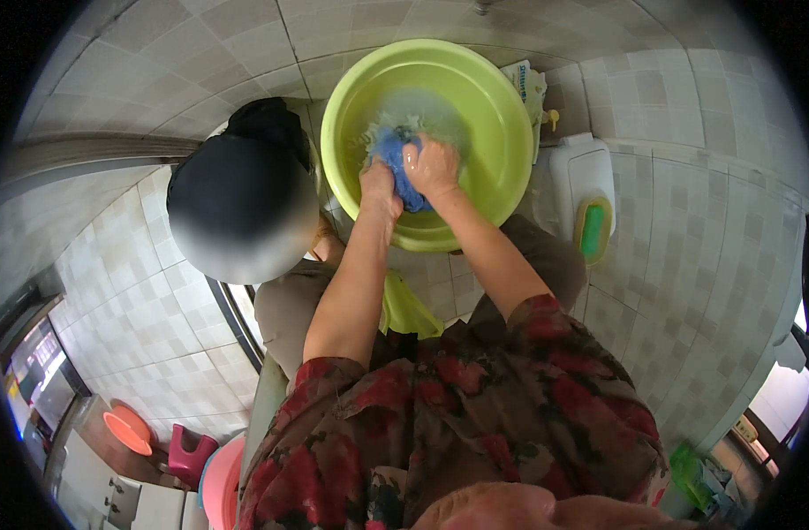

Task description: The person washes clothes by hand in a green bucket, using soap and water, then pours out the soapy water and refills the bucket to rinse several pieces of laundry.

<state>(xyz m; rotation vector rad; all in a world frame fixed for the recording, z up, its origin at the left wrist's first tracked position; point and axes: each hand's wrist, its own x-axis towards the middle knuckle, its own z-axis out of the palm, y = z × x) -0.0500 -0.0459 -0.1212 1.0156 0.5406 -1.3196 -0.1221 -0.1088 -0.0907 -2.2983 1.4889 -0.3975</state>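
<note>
Before me stands a large yellow-green plastic basin point(504, 142), holding water at its bottom. Inside it is a wet blue cloth point(398, 158), bunched up, with splashing or foamy water at its far end. My left hand point(379, 182) grips the cloth's near left side. On its right side, my right hand point(434, 164) has its fingers curled onto the same cloth, thumb towards the left hand. Both hands are wet and close together. Blur hides part of the water beyond the cloth.
Left of the basin is a rounded black thing point(245, 172), partly blurred. A printed plastic bag point(527, 86) stands behind the basin's right rim. Rightward are a white plastic container point(580, 169) and a green soap bar point(592, 228) in a dish. A pink tub point(220, 487) stands lower left.
</note>
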